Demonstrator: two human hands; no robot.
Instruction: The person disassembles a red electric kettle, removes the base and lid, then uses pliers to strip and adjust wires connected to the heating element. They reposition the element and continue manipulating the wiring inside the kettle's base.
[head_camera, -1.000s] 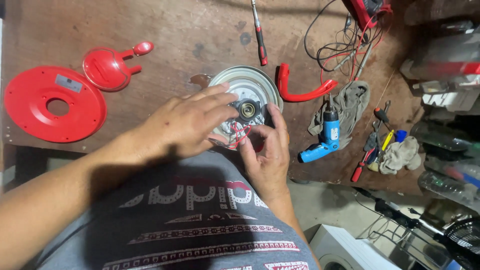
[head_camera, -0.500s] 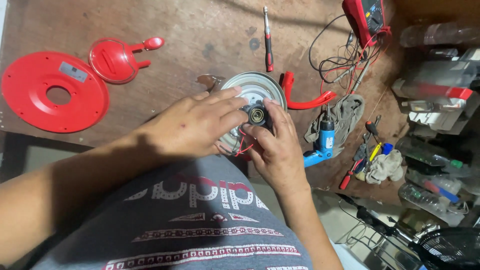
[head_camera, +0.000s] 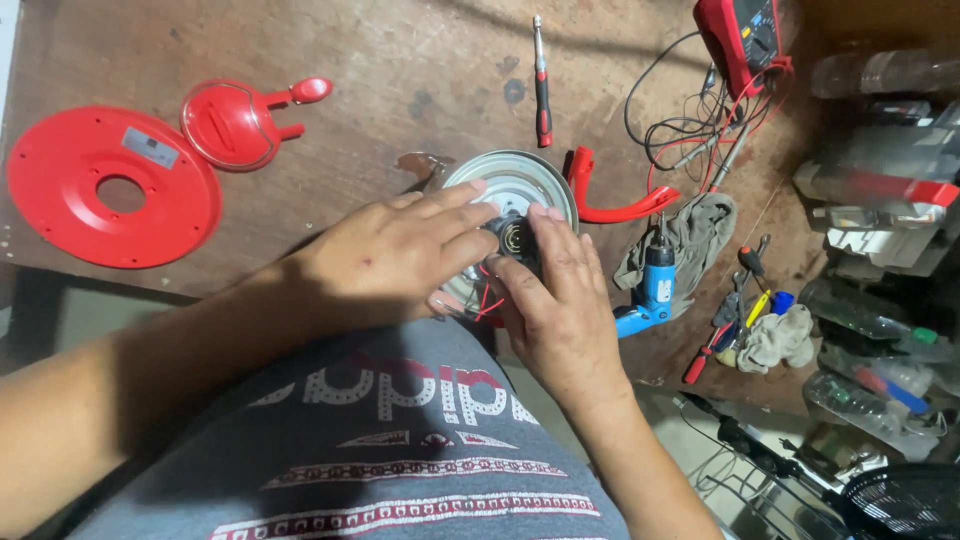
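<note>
A round silver metal housing (head_camera: 520, 180) lies at the near edge of a worn wooden workbench (head_camera: 380, 60). A small dark round part (head_camera: 514, 236) sits at its centre, with thin red wires (head_camera: 486, 304) trailing toward me. My left hand (head_camera: 395, 250) lies flat across the housing's left half, fingers stretched to the dark part. From the right, my right hand (head_camera: 556, 300) pinches that part with its fingertips. Most of the housing's near half is hidden under both hands.
A large red disc with a centre hole (head_camera: 105, 185) and a smaller red cap with prongs (head_camera: 240, 120) lie at left. A red-handled screwdriver (head_camera: 541, 85), curved red bracket (head_camera: 605, 195), blue power tool (head_camera: 650, 290), grey rag (head_camera: 695, 235), red multimeter (head_camera: 740, 35) and wires sit at right.
The view has shifted a little, sliding the bench down and right. Both hands stay on the housing; my right fingertips have crept up onto the dark centre part.
</note>
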